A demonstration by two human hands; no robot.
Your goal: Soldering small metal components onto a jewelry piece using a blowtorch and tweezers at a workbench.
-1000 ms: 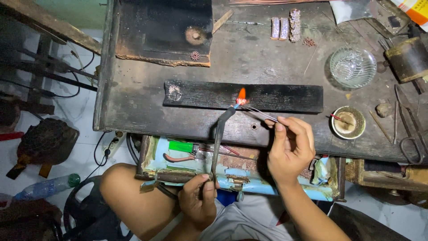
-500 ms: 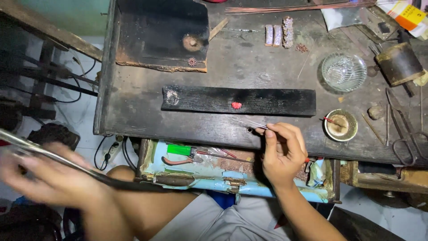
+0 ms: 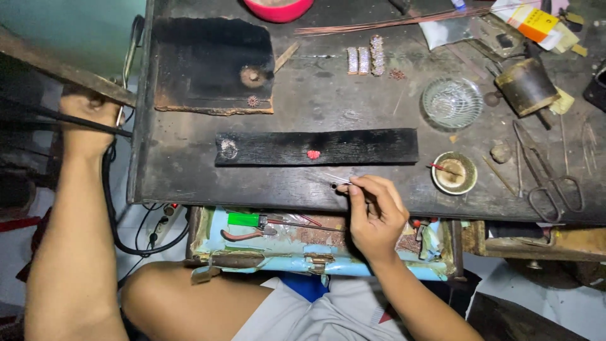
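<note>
**Head view: one hand holds tweezers, the other is off to the side**

The right hand [image 3: 374, 215] rests at the near edge of the dark tabletop [image 3: 189, 177]. Its grip is closed on thin metal tweezers [image 3: 341, 180], pinched between thumb and fingers. The tips point up and left, toward a long black burnt board [image 3: 353, 146]. A small red glowing piece [image 3: 313, 154] lies on that board, close to the tweezer tips but not touching them.

The left hand [image 3: 85, 120] is far out past the left edge of the tabletop. It looks curled around a dark rod or hose [image 3: 57, 117] there, but the spot is dim, so I cannot tell for sure if the grip is closed.

To the right of the black board sits a small round dish [image 3: 454, 173] with a red-tipped stick in it. Behind it is a clear glass bowl [image 3: 452, 102]. Scissors [image 3: 549, 180] lie at the right side. A big burnt square block [image 3: 211, 63] lies at the back left. Three little sparkly strips [image 3: 366, 59] lie near the back middle. A pink bowl [image 3: 278, 9] peeks in at the top.

Under the tabletop is an open drawer [image 3: 315, 262] with a green-handled tool [image 3: 252, 220] and small pliers [image 3: 243, 235] inside.
</note>
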